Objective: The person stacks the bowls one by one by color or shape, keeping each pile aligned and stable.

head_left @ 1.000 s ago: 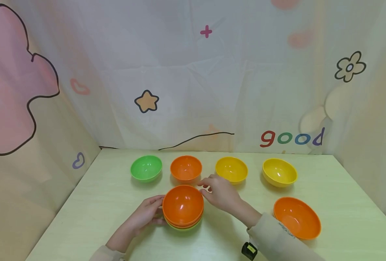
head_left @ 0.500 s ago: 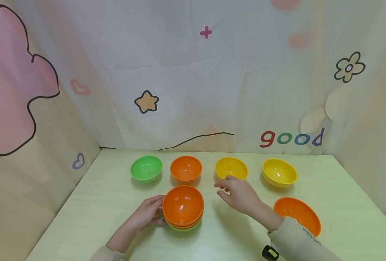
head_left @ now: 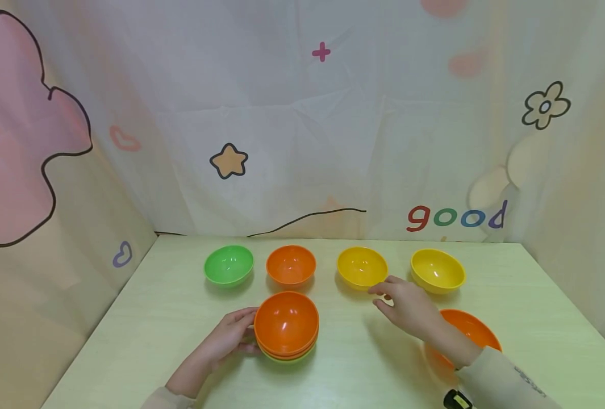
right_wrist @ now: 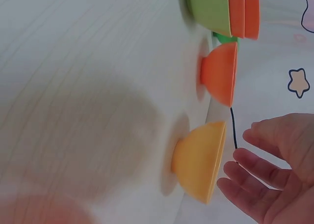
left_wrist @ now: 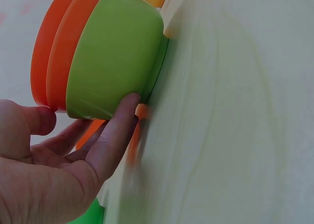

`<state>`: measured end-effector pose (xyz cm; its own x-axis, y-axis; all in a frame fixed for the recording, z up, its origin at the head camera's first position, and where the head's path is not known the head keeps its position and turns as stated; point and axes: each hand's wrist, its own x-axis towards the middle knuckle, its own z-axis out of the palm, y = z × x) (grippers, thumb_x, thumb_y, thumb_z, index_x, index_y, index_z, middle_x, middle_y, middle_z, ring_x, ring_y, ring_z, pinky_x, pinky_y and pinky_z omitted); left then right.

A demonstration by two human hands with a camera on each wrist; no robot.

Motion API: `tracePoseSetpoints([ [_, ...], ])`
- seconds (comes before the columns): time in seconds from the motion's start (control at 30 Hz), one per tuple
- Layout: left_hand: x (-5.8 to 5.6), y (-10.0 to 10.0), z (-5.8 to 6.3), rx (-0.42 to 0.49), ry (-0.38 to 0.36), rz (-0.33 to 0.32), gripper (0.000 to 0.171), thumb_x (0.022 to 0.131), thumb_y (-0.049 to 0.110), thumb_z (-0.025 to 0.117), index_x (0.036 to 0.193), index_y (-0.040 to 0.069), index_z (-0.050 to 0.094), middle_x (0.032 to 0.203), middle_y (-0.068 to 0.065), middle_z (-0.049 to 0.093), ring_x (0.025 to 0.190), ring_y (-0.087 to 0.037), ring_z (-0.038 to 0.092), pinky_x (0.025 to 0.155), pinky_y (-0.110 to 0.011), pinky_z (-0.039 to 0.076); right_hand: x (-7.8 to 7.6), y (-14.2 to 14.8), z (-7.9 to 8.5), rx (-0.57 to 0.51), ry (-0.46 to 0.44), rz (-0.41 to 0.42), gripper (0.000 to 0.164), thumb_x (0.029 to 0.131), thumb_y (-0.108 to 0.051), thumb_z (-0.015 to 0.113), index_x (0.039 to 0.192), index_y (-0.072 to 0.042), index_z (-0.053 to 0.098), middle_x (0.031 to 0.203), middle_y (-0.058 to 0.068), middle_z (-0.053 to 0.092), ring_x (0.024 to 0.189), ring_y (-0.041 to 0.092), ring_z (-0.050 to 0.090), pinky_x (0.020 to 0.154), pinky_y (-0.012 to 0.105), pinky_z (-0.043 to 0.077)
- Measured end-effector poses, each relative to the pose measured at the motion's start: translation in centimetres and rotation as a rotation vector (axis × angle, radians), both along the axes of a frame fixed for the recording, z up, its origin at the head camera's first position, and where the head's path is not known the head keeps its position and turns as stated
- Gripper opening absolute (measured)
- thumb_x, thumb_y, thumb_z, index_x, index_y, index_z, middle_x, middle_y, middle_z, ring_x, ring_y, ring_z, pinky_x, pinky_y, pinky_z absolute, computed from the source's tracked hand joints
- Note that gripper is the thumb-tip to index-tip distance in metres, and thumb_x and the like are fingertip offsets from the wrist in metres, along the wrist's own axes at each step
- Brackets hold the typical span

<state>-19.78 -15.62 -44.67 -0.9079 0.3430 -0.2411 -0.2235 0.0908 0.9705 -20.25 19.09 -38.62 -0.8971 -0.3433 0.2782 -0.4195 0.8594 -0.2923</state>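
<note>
- Two bare hands over the table (head_left: 128,341); left hand (head_left: 230,332) rests against the left side of the stack of bowls (head_left: 287,324), fingers relaxed along its wall, thumb up by the orange rims, not wrapped round it

- Right hand (head_left: 409,304) holds nothing; thumb and fingers apart, softly bent, in the air at the near right of the left yellow bowl (head_left: 362,267); whether a fingertip brushes that rim, cannot tell

- Stack upright on the table, in front of the back row; left wrist view gives two orange bowls (left_wrist: 73,42) nested in one light green bowl (left_wrist: 115,57)

- Judged step: left hand steadies the stack; best done low on the green wall with light, even pressure, since a push at the rims could tilt or slide bowls that look light and smooth

- Judged care, right side: fingers well above the rims, wrist high; right forearm (head_left: 453,341) crosses in front of the large orange bowl (head_left: 473,329) in the head view, and a low sleeve (head_left: 501,380) could nudge it

- Back row, left to right: green bowl (head_left: 229,266), small orange bowl (head_left: 291,266), left yellow bowl, right yellow bowl (head_left: 437,271); all mouth up, none touching

- Farthest out: printed curtain (head_left: 282,113) behind the table
</note>
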Motion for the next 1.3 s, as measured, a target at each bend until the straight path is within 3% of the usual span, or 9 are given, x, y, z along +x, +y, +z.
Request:
tracePoseSetpoints([
  [0.23, 0.0, 0.0, 0.0, -0.004, 0.006, 0.001, 0.050, 0.099, 0.029, 0.040, 0.133, -0.006, 0.040, 0.133, -0.024, 0.046, 0.109, -0.030, 0.058, 0.076, -0.040, 0.055, 0.5, 2.2, -0.1, 0.014, 0.059, -0.017, 0.018, 0.077, -0.011, 0.073, 0.095, -0.014, 0.071, 0.085, -0.002, 0.065, 0.077, 0.018, 0.061, 0.065, 0.028, 0.053],
  [0.5, 0.1, 0.0, 0.0, 0.012, 0.007, -0.009, 0.051, 0.098, 0.030, 0.041, 0.134, -0.007, 0.039, 0.131, -0.023, 0.048, 0.104, -0.027, 0.060, 0.076, -0.040, 0.055, 1.1, 5.3, -0.3, 0.029, 0.062, -0.075, 0.017, 0.077, -0.011, 0.073, 0.094, -0.011, 0.071, 0.088, 0.002, 0.066, 0.076, 0.021, 0.062, 0.067, 0.036, 0.055],
  [0.77, 0.1, 0.0, 0.0, 0.011, -0.003, -0.010, 0.052, 0.098, 0.030, 0.041, 0.135, -0.006, 0.038, 0.131, -0.022, 0.048, 0.102, -0.024, 0.061, 0.077, -0.040, 0.055, 1.9, 7.7, -0.1, 0.086, -0.002, -0.157, 0.021, 0.077, -0.012, 0.072, 0.098, -0.010, 0.071, 0.084, 0.001, 0.061, 0.066, 0.011, 0.052, 0.057, 0.028, 0.051],
  [1.03, 0.0, -0.1, 0.0, 0.016, -0.001, -0.019, 0.053, 0.098, 0.032, 0.043, 0.135, -0.006, 0.038, 0.130, -0.021, 0.050, 0.102, -0.024, 0.061, 0.077, -0.040, 0.055, 2.4, 9.8, -0.3, 0.096, -0.004, -0.191, 0.022, 0.076, -0.012, 0.072, 0.097, -0.008, 0.070, 0.088, 0.006, 0.063, 0.073, 0.020, 0.056, 0.065, 0.040, 0.054],
  [1.3, 0.1, -0.1, 0.0, 0.018, 0.002, -0.017, 0.053, 0.097, 0.032, 0.043, 0.134, -0.006, 0.039, 0.130, -0.022, 0.050, 0.103, -0.025, 0.061, 0.077, -0.040, 0.055, 2.9, 11.8, -0.9, 0.090, -0.030, -0.231, 0.022, 0.077, -0.012, 0.072, 0.099, -0.009, 0.069, 0.088, 0.009, 0.063, 0.073, 0.024, 0.058, 0.063, 0.043, 0.053],
])
